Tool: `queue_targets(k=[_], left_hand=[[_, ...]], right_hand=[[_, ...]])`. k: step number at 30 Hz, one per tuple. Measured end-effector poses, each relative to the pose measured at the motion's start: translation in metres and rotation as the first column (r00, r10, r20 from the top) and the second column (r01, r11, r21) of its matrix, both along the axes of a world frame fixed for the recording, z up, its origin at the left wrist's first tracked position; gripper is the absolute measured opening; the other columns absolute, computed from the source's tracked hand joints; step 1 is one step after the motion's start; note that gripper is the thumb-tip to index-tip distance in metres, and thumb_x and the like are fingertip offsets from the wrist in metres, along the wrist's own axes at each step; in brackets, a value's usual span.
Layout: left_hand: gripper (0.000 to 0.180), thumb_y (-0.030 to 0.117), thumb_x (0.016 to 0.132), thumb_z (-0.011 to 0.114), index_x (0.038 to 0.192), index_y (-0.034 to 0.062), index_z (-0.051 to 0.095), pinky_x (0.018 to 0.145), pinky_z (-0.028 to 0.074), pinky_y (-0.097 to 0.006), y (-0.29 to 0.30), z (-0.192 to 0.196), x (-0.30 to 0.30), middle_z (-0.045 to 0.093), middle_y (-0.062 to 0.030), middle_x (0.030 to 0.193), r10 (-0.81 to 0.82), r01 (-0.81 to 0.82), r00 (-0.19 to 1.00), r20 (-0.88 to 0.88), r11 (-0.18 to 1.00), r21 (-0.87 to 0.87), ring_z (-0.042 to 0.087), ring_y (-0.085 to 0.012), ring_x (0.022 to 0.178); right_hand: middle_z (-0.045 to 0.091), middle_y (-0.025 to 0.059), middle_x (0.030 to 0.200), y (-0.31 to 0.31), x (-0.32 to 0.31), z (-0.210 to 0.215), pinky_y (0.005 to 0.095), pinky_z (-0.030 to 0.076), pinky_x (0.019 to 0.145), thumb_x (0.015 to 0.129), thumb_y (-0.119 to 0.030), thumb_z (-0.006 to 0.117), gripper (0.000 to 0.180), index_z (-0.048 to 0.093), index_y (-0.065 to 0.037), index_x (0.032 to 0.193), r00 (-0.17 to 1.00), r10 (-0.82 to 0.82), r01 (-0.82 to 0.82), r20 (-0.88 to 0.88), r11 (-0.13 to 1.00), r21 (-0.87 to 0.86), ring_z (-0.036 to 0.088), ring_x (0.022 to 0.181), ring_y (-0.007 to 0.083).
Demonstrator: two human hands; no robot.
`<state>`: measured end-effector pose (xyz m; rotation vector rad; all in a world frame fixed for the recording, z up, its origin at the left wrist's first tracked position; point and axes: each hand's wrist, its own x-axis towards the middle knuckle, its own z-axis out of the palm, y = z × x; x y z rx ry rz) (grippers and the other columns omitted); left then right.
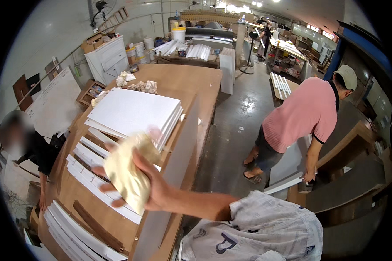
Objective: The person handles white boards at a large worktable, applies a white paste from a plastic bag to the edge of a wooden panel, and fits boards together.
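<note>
Your right grip (156, 188) curls partly closed around a crumpled pale-yellow cloth (133, 172).
Beyond the brown wooden desk (190, 79) stands a yellow-rimmed white bucket (178, 35), contents indistinct.

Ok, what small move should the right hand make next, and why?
Probably lower the cloth onto the top panel: the right hand holds it bunched, apparently raised off the table, and that panel's broad white face lies upward close by.
</note>
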<state>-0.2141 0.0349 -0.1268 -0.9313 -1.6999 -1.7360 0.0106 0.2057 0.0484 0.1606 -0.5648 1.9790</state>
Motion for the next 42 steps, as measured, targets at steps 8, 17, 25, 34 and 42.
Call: queue_targets(k=[8,17,25,34,42], left_hand=[[0.041,0.025,0.101,0.031,0.12,-0.0061,0.051,0.08,0.048,-0.039,-0.014,0.013,0.005,0.059,-0.016,0.1,-0.288,0.232,0.572,0.768,0.955,0.185,0.056,-0.0247,0.087],[0.053,0.04,0.099,0.029,0.058,0.0076,0.038,0.063,0.036,-0.03,0.002,0.057,0.047,0.04,-0.0061,0.054,-0.395,0.313,0.782,0.482,0.918,0.245,0.041,-0.0169,0.056],[0.054,0.042,0.098,0.029,0.059,0.0074,0.041,0.056,0.035,-0.029,0.002,0.055,0.047,0.044,-0.0083,0.053,-0.376,0.302,0.764,0.525,0.926,0.224,0.042,-0.0167,0.052],[0.055,0.042,0.099,0.027,0.059,0.0057,0.039,0.059,0.036,-0.028,0.005,0.058,0.05,0.045,-0.0094,0.053,-0.34,0.285,0.797,0.5,0.94,0.186,0.042,-0.0166,0.052],[0.054,0.044,0.097,0.027,0.059,0.0073,0.036,0.066,0.041,-0.03,0.005,0.062,0.051,0.039,-0.007,0.051,-0.323,0.27,0.767,0.555,0.946,0.179,0.038,-0.0162,0.048]], right_hand=[[0.052,0.0187,0.113,0.013,-0.006,-0.002,0.0501,0.054,0.074,0.083,-0.044,0.059,0.062,0.037,-0.013,0.131,0.999,0.032,-0.033,0.043,0.999,0.038,0.061,0.088,0.0307],[0.06,0.0137,0.083,0.022,-0.004,-0.021,0.0332,0.054,0.047,0.085,-0.035,0.056,0.035,0.056,-0.003,0.1,0.877,-0.264,0.257,0.402,0.964,0.074,0.062,0.062,0.0211],[0.062,0.0113,0.077,0.028,0.016,-0.017,0.0307,0.05,0.044,0.083,-0.031,0.062,0.032,0.058,-0.001,0.094,0.731,-0.389,0.299,0.561,0.921,0.25,0.062,0.058,0.0198],[0.058,0.0077,0.068,0.032,0.018,-0.022,0.0293,0.05,0.04,0.08,-0.031,0.066,0.031,0.057,-0.003,0.091,0.701,-0.44,0.404,0.562,0.894,0.195,0.061,0.054,0.0175],[0.059,0.007,0.069,0.03,0.019,-0.028,0.0298,0.048,0.042,0.085,-0.036,0.056,0.031,0.056,-0.006,0.092,0.622,-0.497,0.363,0.605,0.868,0.339,0.06,0.053,0.0191]])
